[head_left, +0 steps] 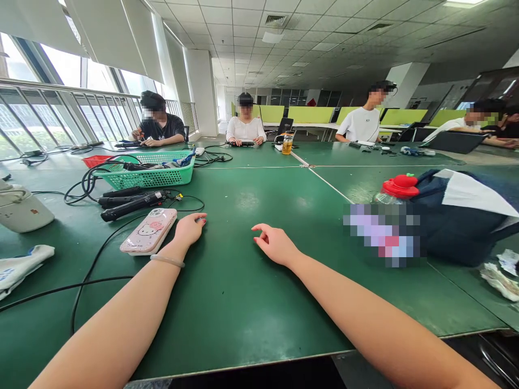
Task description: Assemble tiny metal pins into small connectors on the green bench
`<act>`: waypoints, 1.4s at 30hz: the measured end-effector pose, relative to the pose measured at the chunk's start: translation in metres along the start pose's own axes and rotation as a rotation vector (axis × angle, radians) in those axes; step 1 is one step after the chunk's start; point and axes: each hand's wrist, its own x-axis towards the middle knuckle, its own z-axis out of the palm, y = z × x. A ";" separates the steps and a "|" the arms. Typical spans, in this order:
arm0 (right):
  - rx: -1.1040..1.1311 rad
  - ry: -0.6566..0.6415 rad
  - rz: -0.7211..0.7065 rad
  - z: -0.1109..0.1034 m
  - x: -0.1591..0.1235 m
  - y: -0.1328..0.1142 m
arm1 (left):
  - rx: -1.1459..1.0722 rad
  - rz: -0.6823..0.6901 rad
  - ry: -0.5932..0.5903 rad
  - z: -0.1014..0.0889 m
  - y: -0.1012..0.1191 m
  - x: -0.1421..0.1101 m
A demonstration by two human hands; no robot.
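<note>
**On the green bench (227,324), a pink phone (149,231) lies just beside your left hand (190,228)**

To the phone's right, your left hand has its fingers loosely curled, with a small gap at the tips; you wear a pale bracelet (167,261) on that wrist. Whether the wrist touches the phone, I cannot tell. Across a bare stretch of green, your right hand (278,246) faces it, thumb and forefinger parted, the other fingers folded in. Beyond the phone you have black tubular devices (132,207), then a teal basket (154,176). Off to your right stand a red-lidded bottle (400,187) and, next to it, a dark bag (454,232).
</note>
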 end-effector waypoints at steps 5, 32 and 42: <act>-0.041 -0.062 0.008 0.002 0.005 -0.002 | -0.260 0.272 -0.204 0.014 0.033 -0.023; -0.114 -0.067 -0.180 0.012 0.006 -0.006 | -0.729 0.286 -0.478 0.021 0.070 -0.054; -0.148 -0.051 -0.253 0.010 0.005 -0.009 | -0.562 0.380 -0.418 0.029 0.068 -0.053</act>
